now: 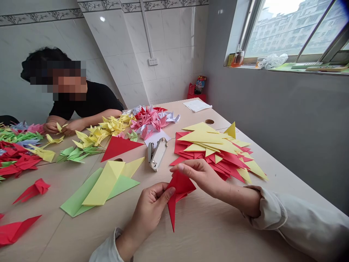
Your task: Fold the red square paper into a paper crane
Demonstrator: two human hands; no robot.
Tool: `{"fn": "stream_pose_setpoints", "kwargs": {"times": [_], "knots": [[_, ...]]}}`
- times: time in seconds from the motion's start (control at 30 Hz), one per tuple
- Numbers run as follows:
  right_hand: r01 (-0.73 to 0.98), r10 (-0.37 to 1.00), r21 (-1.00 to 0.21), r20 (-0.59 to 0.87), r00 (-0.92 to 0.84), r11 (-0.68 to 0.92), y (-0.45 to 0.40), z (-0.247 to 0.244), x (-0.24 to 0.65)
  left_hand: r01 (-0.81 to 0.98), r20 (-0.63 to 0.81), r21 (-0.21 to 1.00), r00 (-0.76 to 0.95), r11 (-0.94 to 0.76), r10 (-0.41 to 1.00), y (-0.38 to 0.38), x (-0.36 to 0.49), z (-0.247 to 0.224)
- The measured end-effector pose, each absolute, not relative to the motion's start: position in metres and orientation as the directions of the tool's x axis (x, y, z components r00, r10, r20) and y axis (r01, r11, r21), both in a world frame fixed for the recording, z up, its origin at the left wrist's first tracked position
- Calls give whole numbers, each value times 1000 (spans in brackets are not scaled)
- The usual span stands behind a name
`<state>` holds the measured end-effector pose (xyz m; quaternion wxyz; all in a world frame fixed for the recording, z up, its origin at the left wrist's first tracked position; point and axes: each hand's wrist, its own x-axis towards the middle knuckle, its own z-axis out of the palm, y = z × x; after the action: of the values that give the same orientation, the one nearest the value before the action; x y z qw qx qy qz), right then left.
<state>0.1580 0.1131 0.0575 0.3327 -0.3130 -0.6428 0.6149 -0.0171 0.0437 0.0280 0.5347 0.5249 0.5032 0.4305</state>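
A folded red paper [182, 183] with a long point hanging down is between my hands above the table. My left hand [154, 205] pinches its left side, thumb in front and fingers behind. At its top edge, my right hand [201, 176] has its fingers closed on the paper; some fingertips are hidden. Just behind my right hand lies a heap of yellow folded papers [212, 140] and red folded papers [218, 163]. A stapler [159, 154] lies beyond my left hand. To the left, a yellow folded sheet [105, 183] rests on a green folded sheet [79, 200].
Across the table [54, 233], a person in black [95, 98] handles a yellow piece. Piles of folded paper cranes [149, 118] spread along the far and left sides. A red paper triangle [120, 147] and a white sheet [196, 105] lie farther back. A grey wall [272, 109] borders the right.
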Motion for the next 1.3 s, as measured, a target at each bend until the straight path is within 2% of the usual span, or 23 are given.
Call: {"fn": "stream_pose_setpoints", "kwargs": {"times": [0.13,0.3,0.53,0.7,0.9,0.97,1.1,1.17,1.3], "knots": [[50,777,-999,-31,-628,0,110,56,157,113,-74,991,86,65,994,42,-14,28],[49,794,-999,-30,-607,-1,109,56,156,164,-61,985,72,49,996,41,-11,29],[24,786,-997,-75,-614,-75,107,56,156,117,-80,991,109,67,991,41,-11,29],[-56,819,-995,-33,-573,-79,109,59,157,83,-93,993,127,83,988,41,-11,30],[-67,895,-998,45,-443,17,124,67,161,61,-110,993,124,103,986,42,-13,27],[-60,867,-998,24,-497,-7,125,67,162,58,-105,993,123,98,987,43,-13,27],[32,724,-995,-90,-684,-93,119,62,159,81,-70,995,122,60,990,42,-15,27],[54,724,-996,-87,-685,-69,116,58,158,114,-44,993,104,32,994,42,-14,27],[32,805,-997,36,-592,67,113,52,157,172,23,985,57,-33,998,41,-14,26]]}}
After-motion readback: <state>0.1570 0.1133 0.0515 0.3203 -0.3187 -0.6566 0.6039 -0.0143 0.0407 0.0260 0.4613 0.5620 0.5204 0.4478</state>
